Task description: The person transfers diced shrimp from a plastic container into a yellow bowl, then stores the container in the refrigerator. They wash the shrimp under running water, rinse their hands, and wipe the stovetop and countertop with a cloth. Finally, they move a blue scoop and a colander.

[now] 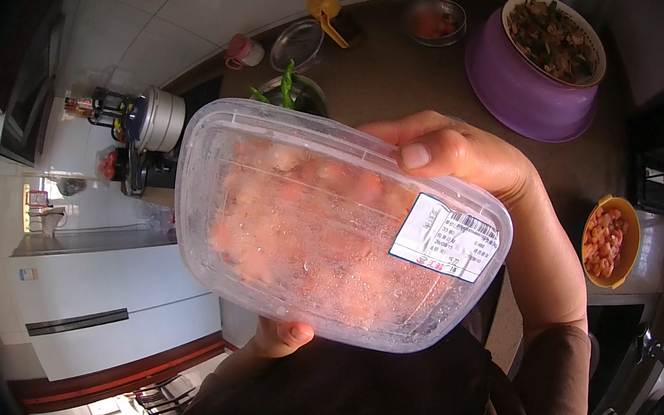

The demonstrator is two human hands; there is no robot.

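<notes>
A clear plastic food container [304, 235] with a fogged, wet lid fills the middle of the view, tilted towards me. Pinkish pieces of raw meat or shrimp show blurrily through the lid. A white label [443, 238] bearing writing and a barcode sticks to its right end. My right hand [451, 150] grips the far edge, with the thumb over the lid's rim and most fingers hidden behind. At the near edge my left hand [284, 335] supports the container; only its thumb side shows, its other fingers being hidden underneath.
Behind the container, a metal bowl [311, 96] holds green chili peppers [287, 84]. A bowl of mixed food [554, 42] stands on an upturned purple basin [526, 97]. At right, a yellow bowl [633, 244] of pinkish pieces sits by the sink [622, 296]. A pot [162, 119] stands left.
</notes>
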